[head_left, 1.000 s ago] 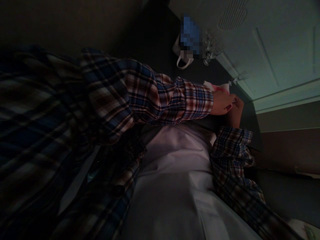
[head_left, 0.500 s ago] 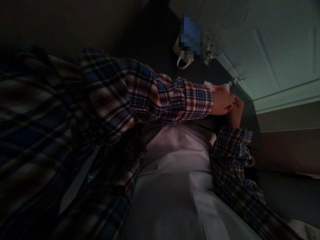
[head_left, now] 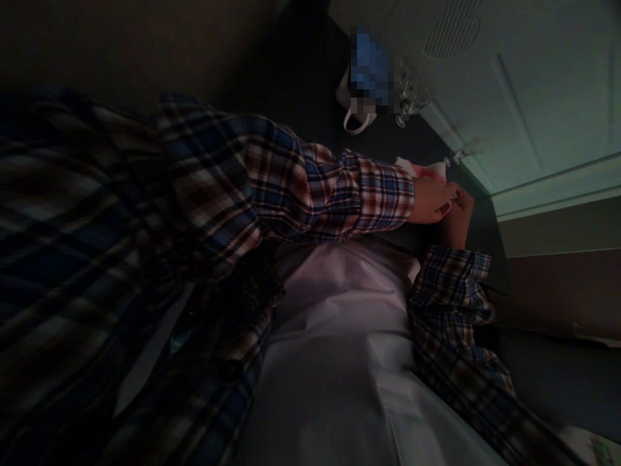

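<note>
My left hand (head_left: 429, 199) reaches in from the left in a plaid sleeve and meets my right hand (head_left: 462, 206) above a dark tabletop. The fingers of both hands are bent and drawn together. A small pinkish-red edge shows between them, too dim to name. Whatever they grip is mostly hidden by the fingers. Just beyond my left hand lies a white and red piece (head_left: 427, 169), like paper or a soft packet, partly covered by the hand.
On the dark tabletop (head_left: 310, 84) stands a white mug (head_left: 358, 122) beside a blurred-out blue patch (head_left: 371, 65). Clear glassy pieces (head_left: 412, 97) sit near a pale green panel (head_left: 528, 84). Another small glassy piece (head_left: 458, 155) is close beyond the hands. The scene is very dark.
</note>
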Motion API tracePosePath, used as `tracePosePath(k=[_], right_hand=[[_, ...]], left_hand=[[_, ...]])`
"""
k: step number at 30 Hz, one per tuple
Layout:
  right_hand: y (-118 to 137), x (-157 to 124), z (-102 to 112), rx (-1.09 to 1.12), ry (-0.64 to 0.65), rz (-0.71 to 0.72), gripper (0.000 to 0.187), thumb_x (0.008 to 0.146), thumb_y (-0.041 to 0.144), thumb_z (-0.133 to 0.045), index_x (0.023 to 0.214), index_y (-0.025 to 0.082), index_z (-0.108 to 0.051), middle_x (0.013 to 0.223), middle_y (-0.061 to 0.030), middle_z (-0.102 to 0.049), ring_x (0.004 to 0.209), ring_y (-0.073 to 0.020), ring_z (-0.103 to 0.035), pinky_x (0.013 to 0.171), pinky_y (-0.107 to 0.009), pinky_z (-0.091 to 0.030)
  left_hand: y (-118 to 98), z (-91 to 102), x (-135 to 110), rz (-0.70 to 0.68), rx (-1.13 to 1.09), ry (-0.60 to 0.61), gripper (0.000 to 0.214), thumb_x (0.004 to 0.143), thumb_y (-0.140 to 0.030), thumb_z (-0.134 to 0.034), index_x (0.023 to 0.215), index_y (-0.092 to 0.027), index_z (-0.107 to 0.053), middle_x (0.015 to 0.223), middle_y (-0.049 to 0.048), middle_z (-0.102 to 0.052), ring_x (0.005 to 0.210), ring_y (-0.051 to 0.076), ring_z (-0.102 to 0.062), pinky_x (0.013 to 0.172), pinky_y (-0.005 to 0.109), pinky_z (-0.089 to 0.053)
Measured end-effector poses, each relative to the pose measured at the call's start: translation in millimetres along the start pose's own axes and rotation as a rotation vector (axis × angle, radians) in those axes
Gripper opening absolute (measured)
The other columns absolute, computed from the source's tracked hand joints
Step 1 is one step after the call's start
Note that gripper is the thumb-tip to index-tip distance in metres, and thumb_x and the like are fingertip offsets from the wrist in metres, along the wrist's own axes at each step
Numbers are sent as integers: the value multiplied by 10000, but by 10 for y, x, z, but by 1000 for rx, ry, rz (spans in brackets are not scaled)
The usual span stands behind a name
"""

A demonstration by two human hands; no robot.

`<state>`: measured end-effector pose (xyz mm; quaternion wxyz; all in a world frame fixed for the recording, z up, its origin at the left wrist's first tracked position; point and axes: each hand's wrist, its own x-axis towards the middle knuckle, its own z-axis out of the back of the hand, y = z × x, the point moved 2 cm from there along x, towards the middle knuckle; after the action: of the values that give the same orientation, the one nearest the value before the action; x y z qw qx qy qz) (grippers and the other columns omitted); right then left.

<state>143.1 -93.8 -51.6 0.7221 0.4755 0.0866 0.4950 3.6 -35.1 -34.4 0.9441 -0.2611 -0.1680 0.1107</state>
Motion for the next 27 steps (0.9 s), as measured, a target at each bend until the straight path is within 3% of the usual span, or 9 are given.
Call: tracePosePath(k=[27], right_hand=[[27, -10, -13, -10, -9, 5, 237, 618, 300, -499, 624, 86, -396, 607, 16, -374, 614, -2, -309, 583, -150, -244]], left_hand=[[5, -3, 13, -10, 1, -1, 480, 940, -225, -348, 1381, -45, -410, 1199, 158, -560, 1172, 263, -552, 1022, 373, -456]])
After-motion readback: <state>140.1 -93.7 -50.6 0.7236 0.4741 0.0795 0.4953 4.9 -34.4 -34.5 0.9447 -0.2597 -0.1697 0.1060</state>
